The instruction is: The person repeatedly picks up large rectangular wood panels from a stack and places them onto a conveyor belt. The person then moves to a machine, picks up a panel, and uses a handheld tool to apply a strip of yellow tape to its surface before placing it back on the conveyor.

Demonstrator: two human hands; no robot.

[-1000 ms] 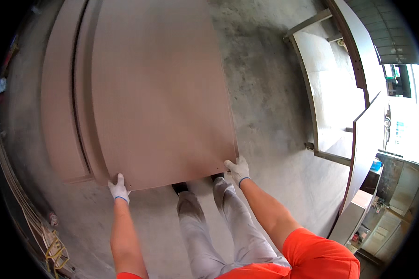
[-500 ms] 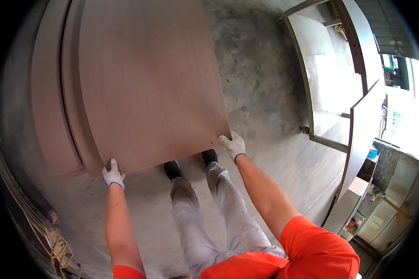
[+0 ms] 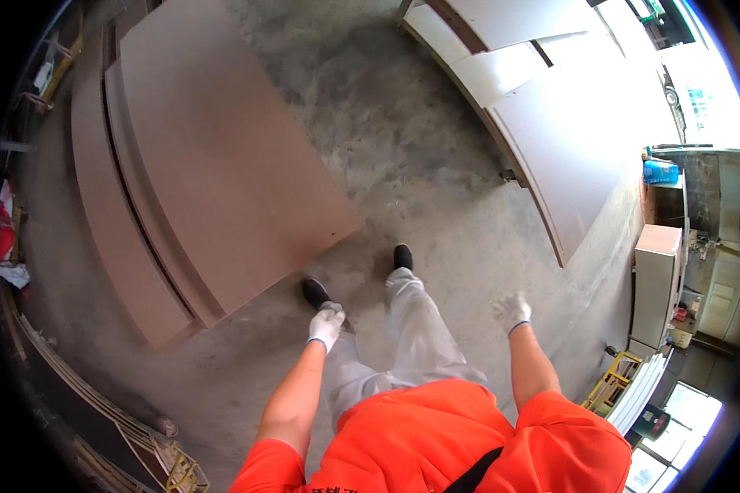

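A large brown panel [image 3: 222, 156] lies on the stack at the left, its near right corner pointing toward my feet. My left hand [image 3: 326, 327], in a white glove with a blue cuff, hangs in front of my left leg. It is apart from the panel and empty, its fingers loosely bent. Out to the right, over the floor, is my right hand [image 3: 514, 311] in the same kind of glove. Its fingers are apart, slightly smeared by motion, with nothing in them.
More brown panels [image 3: 111, 214] lie under and left of the top one. At the upper right, pale panels [image 3: 563, 148] rest on a wheeled frame [image 3: 444, 49]. A cabinet [image 3: 657, 287] and a blue container [image 3: 660, 172] stand at the far right. Concrete floor [image 3: 386, 172] lies between.
Both hands have let go of the brown panel's near edge and drawn back from it. My view and body have turned to the right, toward the pale panels.
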